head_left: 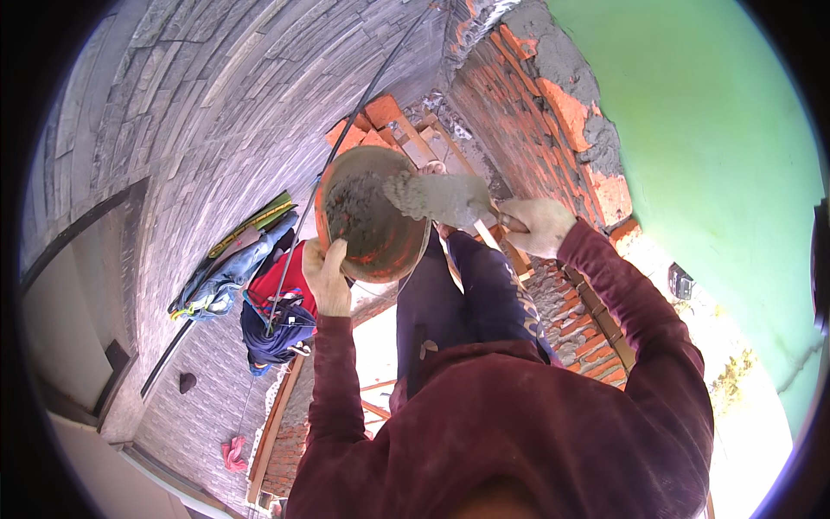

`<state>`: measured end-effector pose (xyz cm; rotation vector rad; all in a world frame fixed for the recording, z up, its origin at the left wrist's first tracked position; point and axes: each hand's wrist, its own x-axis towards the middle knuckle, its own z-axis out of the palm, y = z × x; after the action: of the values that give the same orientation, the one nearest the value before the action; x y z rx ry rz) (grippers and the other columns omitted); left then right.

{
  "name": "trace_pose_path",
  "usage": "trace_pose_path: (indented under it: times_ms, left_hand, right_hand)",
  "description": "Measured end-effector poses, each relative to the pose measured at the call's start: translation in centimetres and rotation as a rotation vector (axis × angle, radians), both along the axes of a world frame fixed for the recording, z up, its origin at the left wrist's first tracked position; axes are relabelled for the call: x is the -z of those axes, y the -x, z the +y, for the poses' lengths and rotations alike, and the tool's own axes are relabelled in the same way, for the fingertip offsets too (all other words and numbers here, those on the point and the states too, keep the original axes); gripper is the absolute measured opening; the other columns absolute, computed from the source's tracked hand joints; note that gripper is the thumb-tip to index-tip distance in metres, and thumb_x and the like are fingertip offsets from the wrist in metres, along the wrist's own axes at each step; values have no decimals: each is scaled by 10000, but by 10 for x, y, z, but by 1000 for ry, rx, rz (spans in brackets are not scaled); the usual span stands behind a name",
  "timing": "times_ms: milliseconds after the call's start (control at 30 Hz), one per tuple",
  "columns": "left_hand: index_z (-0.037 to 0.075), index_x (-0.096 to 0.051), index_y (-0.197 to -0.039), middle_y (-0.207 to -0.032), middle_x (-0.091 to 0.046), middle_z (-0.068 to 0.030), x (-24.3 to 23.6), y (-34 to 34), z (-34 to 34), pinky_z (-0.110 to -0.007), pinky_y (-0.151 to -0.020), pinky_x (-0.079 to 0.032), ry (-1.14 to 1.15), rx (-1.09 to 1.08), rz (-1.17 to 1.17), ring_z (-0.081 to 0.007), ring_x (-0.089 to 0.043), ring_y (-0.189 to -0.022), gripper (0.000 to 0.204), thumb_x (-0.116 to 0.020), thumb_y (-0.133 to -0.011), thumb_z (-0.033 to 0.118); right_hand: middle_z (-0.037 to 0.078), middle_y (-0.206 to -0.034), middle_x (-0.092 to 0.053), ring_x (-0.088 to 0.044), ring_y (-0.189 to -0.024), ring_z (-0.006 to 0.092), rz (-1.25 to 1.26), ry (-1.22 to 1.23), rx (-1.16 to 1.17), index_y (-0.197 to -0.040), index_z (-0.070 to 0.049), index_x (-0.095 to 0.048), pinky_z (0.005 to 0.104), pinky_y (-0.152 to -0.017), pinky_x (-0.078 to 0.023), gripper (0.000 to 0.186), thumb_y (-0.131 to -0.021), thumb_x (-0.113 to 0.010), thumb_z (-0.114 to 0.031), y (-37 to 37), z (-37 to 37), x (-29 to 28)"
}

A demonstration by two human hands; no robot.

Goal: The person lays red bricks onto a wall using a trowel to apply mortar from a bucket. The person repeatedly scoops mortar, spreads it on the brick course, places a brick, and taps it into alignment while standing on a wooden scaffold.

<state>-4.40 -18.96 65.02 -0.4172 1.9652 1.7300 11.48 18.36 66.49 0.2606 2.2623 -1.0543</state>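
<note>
My left hand [327,277], in a pale work glove, grips the near-left rim of a round bucket [389,264] that is tilted toward me. Wet grey mortar [356,201] lies inside it and smears its reddish walls. In my gloved right hand [540,227] is the handle of a trowel [460,201], closed in the fingers. Its blade points left over the bucket's right rim, with a lump of grey mortar [411,195] on its tip.
On the right, a broken brick wall edge [562,112] with rough mortar meets a green wall [709,104]. Loose orange bricks [380,112] and wooden boards lie beyond the bucket. A dark cable [363,99] crosses at left, near hanging clothes [229,272]. Below me are wooden beams.
</note>
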Motion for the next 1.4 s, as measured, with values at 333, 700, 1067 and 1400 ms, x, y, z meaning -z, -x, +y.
trace_pose_path:
  times_ms: [333, 700, 1067, 1400]
  left_hand:
    - [69, -599, -994, -887, -563, 29, 24, -20, -40, -255, -697, -478, 157, -54, -60, -62, -539, -769, 139, -727, -940, 64]
    - [70, -603, -952, -887, -527, 51, 20, 2, -35, -239, -723, -391, 171, 54, -52, -55, -454, -775, 146, -743, -918, 45]
    - [79, -589, -929, -874, -525, 51, -13, 31, 17, -231, -702, -382, 90, 248, -38, -51, -457, -763, 153, -729, -910, 20]
    - [78, -555, -864, -814, -477, 50, -7, 42, 23, -244, -664, -371, 154, 383, 4, -65, -441, -727, 193, -738, -894, 25]
  right_hand:
    - [8, -789, -638, -565, -526, 124, -596, 452, 434, -1355, -85, -650, 319, -423, -484, 415, -980, -648, -263, 68, 138, 64]
    - [244, -1102, -742, -728, -1033, 425, -190, -351, 537, -1309, -29, -626, 506, -931, -569, 501, -952, -692, -374, 30, 70, 6]
    - [318, -1269, -711, -680, -1229, 459, -127, -349, 994, -1388, -20, -577, 518, -1052, -535, 522, -889, -644, -159, 138, 66, 194]
    - [233, -1081, -765, -737, -1069, 380, -37, -114, 1137, -1164, 10, -704, 439, -947, -557, 403, -837, -690, -225, 131, 83, 161]
